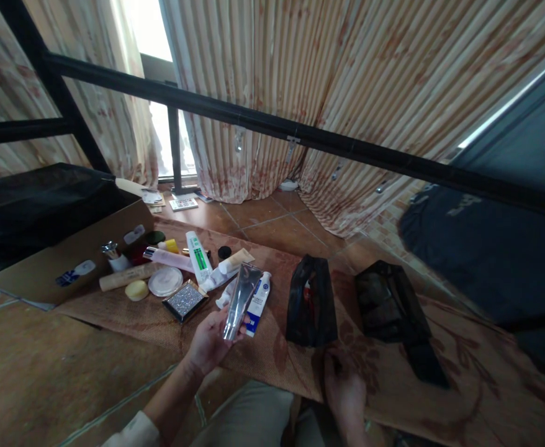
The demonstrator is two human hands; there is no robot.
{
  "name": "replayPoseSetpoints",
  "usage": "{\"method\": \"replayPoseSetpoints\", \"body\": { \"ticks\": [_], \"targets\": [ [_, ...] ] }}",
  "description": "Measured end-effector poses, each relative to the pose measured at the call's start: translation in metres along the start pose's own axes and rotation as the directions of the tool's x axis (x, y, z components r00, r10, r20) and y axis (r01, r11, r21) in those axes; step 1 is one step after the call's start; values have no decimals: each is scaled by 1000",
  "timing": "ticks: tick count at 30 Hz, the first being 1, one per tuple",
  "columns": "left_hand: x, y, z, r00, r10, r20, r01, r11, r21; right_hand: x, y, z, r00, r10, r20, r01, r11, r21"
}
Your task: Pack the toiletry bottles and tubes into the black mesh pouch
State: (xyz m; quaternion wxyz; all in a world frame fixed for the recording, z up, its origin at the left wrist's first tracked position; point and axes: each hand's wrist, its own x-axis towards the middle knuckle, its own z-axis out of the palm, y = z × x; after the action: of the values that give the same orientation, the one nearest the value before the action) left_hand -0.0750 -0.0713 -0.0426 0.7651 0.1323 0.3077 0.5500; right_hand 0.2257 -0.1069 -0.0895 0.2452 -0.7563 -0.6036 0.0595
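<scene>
The left hand [210, 344] has a silver tube [242, 301] in its grip, the fingers closed round the cap end and the rest of the tube sticking out past them. With twelve o'clock straight away from the person, the tube's long axis runs from seven to one: the cap points back towards the body, the wide flat end away. It appears raised a little above the patterned cloth [272, 366], and in this view it partly covers a blue-and-white tube [258, 304] leaning much the same way, just on its three o'clock side. Whether the fingertips touch that second tube, I cannot tell.

From the silver tube, the nearer black bag [327, 310] lies at three o'clock, well apart. The bag's long axis runs roughly twelve to six, with a gap along its top and something red showing inside, so the tube leans slightly clockwise of it.

The right hand [346, 394] is much the closer to that bag, which sits at about eleven from it, near the knuckles. Its fingers look loosely curled, but shadow hides how far open they are and whether they pinch anything. A second black bag [388, 304] lies at about one from the right hand.
</scene>
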Motion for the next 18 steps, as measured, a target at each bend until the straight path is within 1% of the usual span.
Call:
{"method": "replayPoseSetpoints", "body": {
  "ticks": [3, 8, 14, 18],
  "targets": [
    [8, -3, 2, 1000, -21, 0, 21, 1000, -15, 0, -2, -1, 1000, 11, -1, -11, 1000, 21],
    [22, -15, 12, 998, -62, 17, 61, 996, 67, 0, 0, 0, 1000, -10, -7, 10, 1000, 17],
    [31, -26, 16, 999, -28, -37, 35, 973, 227, 1, 1, 0, 999, -27, -29, 28, 999, 35],
    [31, -27, 15, 999, -20, -50, 32, 971, 236, 1, 0, 0, 1000, -3, -19, 3, 999, 40]
  ]
}}
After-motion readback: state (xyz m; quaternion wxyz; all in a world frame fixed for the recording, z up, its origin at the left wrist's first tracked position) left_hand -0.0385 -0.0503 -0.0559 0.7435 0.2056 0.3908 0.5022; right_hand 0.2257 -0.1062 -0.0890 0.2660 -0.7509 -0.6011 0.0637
